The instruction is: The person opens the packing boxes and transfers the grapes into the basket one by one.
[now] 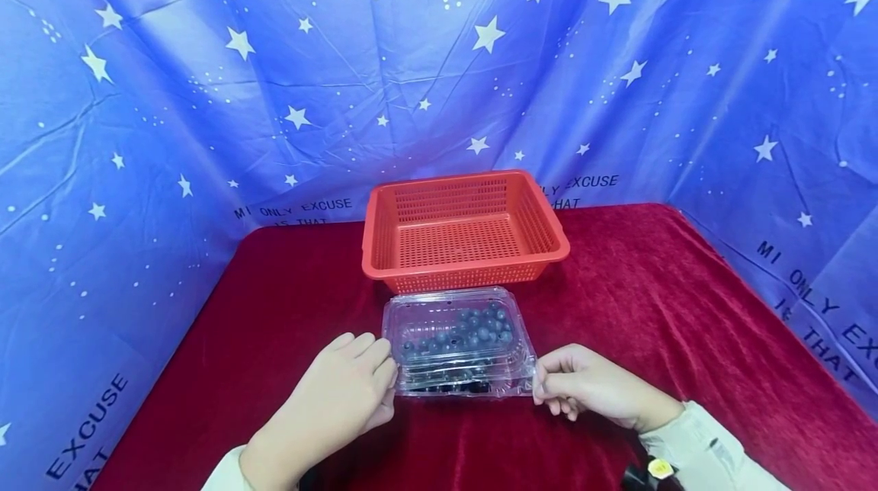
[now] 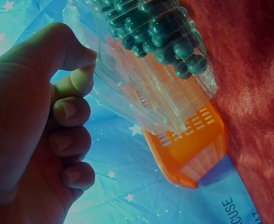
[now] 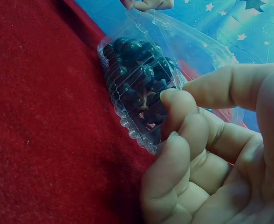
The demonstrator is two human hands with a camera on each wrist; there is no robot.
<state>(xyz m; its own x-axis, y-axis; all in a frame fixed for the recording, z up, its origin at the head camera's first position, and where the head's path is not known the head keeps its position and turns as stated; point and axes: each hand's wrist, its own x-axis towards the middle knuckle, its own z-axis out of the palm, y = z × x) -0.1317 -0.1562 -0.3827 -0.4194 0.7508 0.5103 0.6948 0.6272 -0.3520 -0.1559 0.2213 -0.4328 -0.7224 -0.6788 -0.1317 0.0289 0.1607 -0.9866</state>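
Left hand (image 1: 339, 388), right hand (image 1: 593, 388), both pinching tight! The plastic box (image 1: 425, 316) sits between them, gripped at opposite edges.

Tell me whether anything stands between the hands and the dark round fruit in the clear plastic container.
Yes: the clear lid lies over the dark round fruit, and walls of the clear plastic container surround it. The left hand and right hand pinch its edges; nothing else visible intervenes.
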